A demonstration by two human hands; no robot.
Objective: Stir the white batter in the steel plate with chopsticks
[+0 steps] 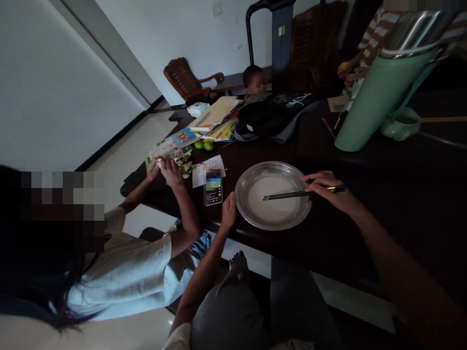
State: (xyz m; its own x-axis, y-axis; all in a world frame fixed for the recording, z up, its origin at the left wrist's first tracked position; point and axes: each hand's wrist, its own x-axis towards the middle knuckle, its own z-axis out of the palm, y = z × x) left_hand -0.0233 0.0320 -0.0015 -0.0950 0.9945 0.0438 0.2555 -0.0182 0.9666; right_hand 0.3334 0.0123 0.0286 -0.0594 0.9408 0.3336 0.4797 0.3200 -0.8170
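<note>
Basin: the metal basin (243,198) sits near the front edge of the tabletop (328,243), with pale liquid (273,186) spread over its bottom.
Chopsticks: from my remote seat I see the right hand (326,186) with its fingers grasping the black chopsticks (288,195) above the right rim, tips at the liquid; how deep, I cannot tell.
Left hand: the left hand (229,210) is at the basin's left rim, but I cannot tell whether its fingers grip or only rest there.
Spill: my main worry is liquid slopping over the wall, which a fast sweep of the sticks would cause.
Slide: if the left hand gives no support, a sideways push could skid the basin, and the front edge leaves little margin.
Phone: the lit phone (214,192) lies left of the basin, partly over white paper (199,174); a splash could reach it.
Neighbour: another person's hands (170,170) are beside green peels (187,167) farther left, so I want that side kept tight.
Open room: I judge the right side freest; beyond the basin, a dark bag (262,119) and the green thermos (375,97) stand well apart from it.
</note>
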